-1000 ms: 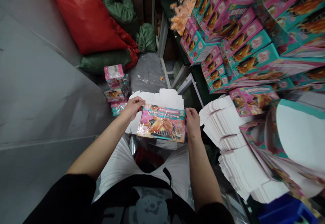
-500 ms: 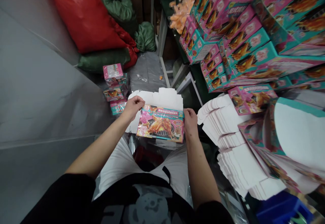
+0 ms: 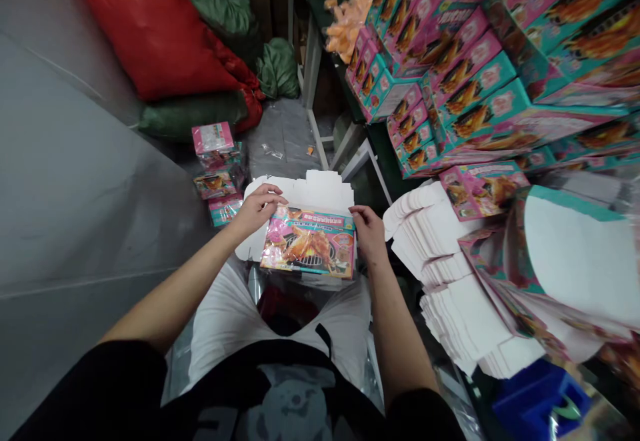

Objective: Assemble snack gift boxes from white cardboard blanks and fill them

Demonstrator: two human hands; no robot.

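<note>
A partly folded cardboard box (image 3: 309, 244) lies across my lap, its printed panel showing grilled chicken on pink and teal. White unprinted flaps (image 3: 320, 191) of card extend beyond the panel at its far side and left. My left hand (image 3: 261, 211) rests over the upper left corner of the panel, fingers stretched out and touching the card. At the upper right corner, my right hand (image 3: 369, 233) grips the box's edge between thumb and bent fingers. The underside of the box is hidden.
Flat white carton blanks (image 3: 455, 287) lie fanned out on the right. Beyond them stand stacked printed boxes (image 3: 475, 104). Several small packs (image 3: 215, 171) are piled on the floor at left, near a red sack (image 3: 155, 34). A blue bin (image 3: 540, 397) sits lower right.
My left hand's fingers have straightened from a pinch and lie flatter over the corner. The right hand has shifted slightly up along the edge. The whole view has moved a little.
</note>
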